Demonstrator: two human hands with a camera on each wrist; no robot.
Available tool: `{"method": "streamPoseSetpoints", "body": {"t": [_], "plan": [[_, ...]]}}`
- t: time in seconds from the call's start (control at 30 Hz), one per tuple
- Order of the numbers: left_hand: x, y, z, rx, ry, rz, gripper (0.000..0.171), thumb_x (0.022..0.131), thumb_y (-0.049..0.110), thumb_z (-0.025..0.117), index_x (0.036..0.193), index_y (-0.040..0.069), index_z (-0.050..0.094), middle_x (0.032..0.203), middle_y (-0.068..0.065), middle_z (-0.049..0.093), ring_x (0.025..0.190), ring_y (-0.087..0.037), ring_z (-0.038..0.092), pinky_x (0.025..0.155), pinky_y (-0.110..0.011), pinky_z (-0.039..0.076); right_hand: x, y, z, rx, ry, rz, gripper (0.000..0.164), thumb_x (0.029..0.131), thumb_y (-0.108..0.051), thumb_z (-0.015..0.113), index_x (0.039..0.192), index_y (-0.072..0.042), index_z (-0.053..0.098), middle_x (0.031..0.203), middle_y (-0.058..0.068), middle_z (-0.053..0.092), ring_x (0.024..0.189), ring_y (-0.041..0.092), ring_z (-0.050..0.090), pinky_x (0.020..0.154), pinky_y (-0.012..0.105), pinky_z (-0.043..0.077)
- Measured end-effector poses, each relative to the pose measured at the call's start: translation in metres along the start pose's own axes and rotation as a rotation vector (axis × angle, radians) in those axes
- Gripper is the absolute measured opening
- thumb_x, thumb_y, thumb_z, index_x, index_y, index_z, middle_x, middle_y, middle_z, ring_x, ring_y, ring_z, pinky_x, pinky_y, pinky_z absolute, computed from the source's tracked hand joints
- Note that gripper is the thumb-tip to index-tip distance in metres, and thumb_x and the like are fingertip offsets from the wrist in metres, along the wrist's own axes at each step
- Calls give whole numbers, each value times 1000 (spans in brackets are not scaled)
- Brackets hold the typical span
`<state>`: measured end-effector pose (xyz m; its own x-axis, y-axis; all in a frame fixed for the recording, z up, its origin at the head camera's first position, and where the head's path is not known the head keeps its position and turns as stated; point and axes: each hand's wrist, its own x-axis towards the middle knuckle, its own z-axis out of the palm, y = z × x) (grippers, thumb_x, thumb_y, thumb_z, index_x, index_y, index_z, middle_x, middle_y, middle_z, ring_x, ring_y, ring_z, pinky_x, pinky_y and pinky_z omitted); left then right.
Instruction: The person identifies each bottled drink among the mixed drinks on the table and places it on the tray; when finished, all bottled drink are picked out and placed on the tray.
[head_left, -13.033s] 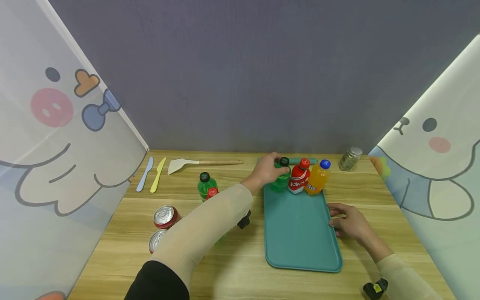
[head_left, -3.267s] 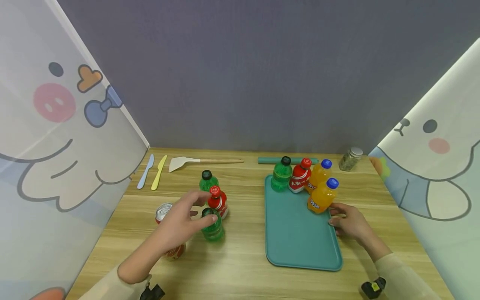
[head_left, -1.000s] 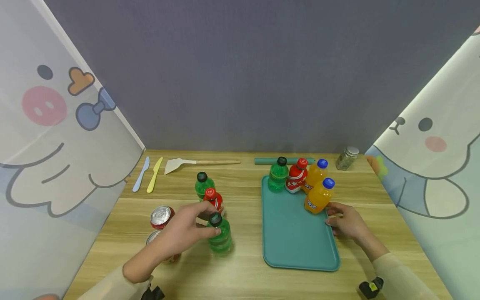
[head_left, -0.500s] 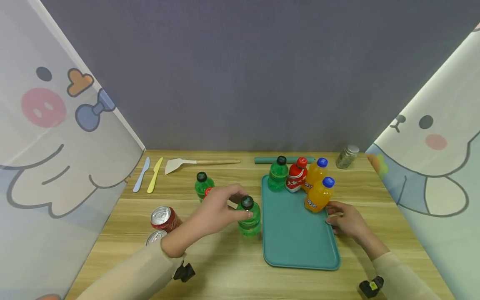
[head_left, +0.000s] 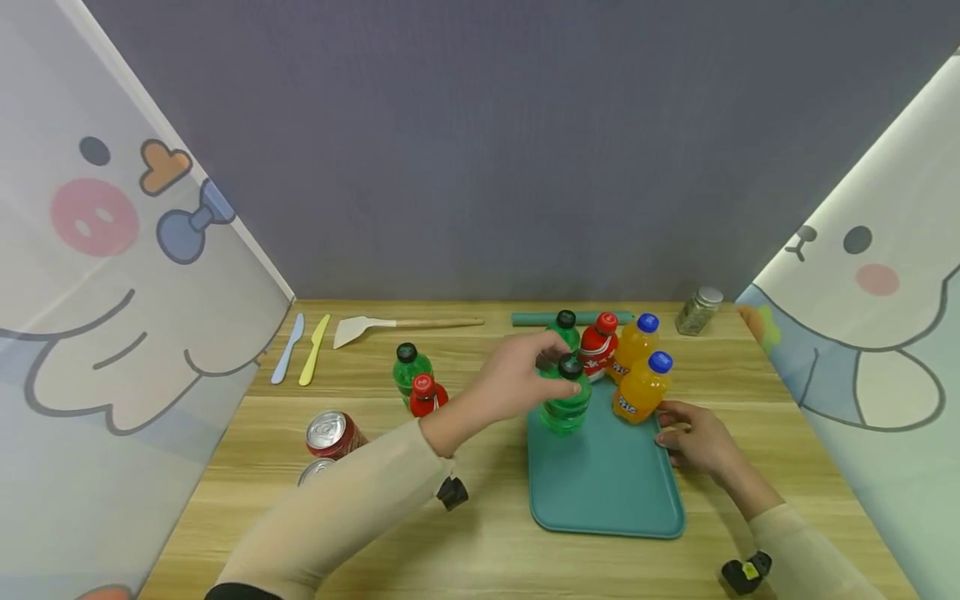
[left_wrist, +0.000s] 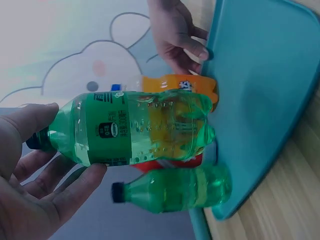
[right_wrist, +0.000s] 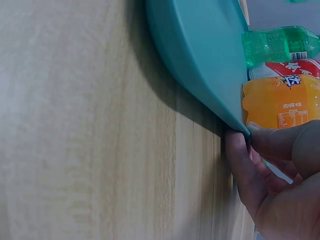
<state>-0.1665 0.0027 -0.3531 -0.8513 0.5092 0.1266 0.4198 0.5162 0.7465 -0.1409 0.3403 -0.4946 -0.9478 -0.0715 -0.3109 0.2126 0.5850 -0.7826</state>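
Observation:
My left hand grips a green soda bottle by its neck, just below the black cap. It holds the bottle upright over the back left of the teal tray. Behind it on the tray stand another green bottle, a red-labelled bottle and two orange soda bottles, the rear one and the front one. At the tray's right edge my right hand pinches the rim between thumb and fingers, clearly seen in the right wrist view.
Left of the tray stand a green bottle, a red-capped bottle and two cans, one partly behind the other's top. Along the back lie a blue knife, a yellow knife, a spatula, a teal rod and a jar.
A second orange bottle has joined the tray since the earliest frame. My left hand has since taken the front green bottle from the left group and carried it right, over the tray. The right hand stays put.

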Motion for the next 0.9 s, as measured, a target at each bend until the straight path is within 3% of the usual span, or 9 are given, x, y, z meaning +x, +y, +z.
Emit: {"method": "streamPoseSetpoints", "body": {"t": [0.37,0.6,0.9], "plan": [[44,-4,47,95,-2,-32,27,88,37,83,106,23,67,106,12,69,93,-7,61,78,-21,51,0,3,1,-14,6,-17,63,94,2,68,149,11,40,131,37,56,86,22,67,62,35,61],[59,-2,68,94,-5,-103,34,88,36,83,114,19,67,111,8,70,95,-7,62,78,-21,53,-1,1,0,-5,6,-6,63,94,1,68,150,10,40,131,36,56,85,22,68,62,35,61],[70,-6,85,103,28,-147,33,88,34,84,112,20,67,109,8,69,93,-6,60,81,-21,54,-1,1,0,5,-3,-7,62,95,1,67,150,9,40,131,36,56,86,22,68,63,35,62]]}}
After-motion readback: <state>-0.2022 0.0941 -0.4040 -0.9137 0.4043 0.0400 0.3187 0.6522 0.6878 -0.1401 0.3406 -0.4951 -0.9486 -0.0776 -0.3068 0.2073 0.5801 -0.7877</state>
